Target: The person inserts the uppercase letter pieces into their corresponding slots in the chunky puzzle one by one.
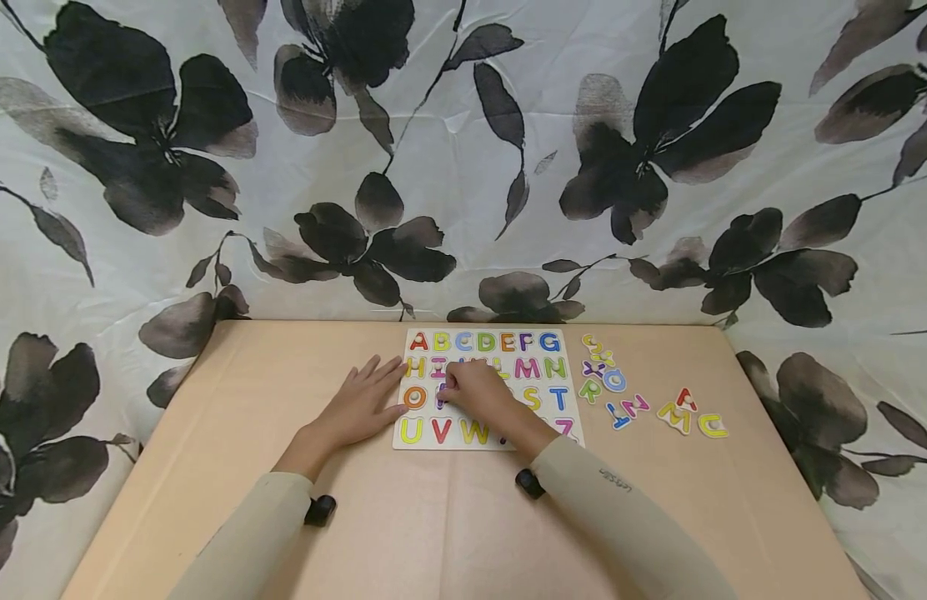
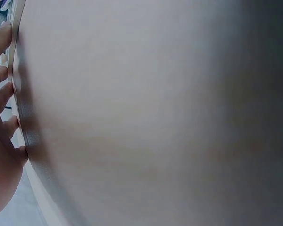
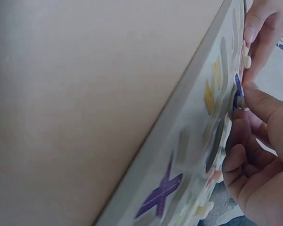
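A white alphabet puzzle board [image 1: 427, 433] with colourful capital letters lies on the table. My left hand [image 1: 362, 402] rests at the board's left edge with its fingers spread; in the left wrist view the left hand [image 2: 1, 122] shows only at the frame's edge. Over the middle of the board is my right hand [image 1: 480, 392], which covers several letters. Between thumb and fingers the right hand [image 3: 266, 136] pinches a purple letter piece [image 3: 237, 89] by its knob, at the board's surface. A purple X [image 3: 159, 195] shows in the board near it.
Right of the board, several loose letter pieces lie in a cluster, among them a blue O [image 1: 614, 381] and a green R [image 1: 589, 389]. Farther right are a red A [image 1: 686, 401] and a yellow M-shaped piece [image 1: 673, 418]. A floral cloth [image 1: 448, 150] hangs behind the table [image 1: 448, 533].
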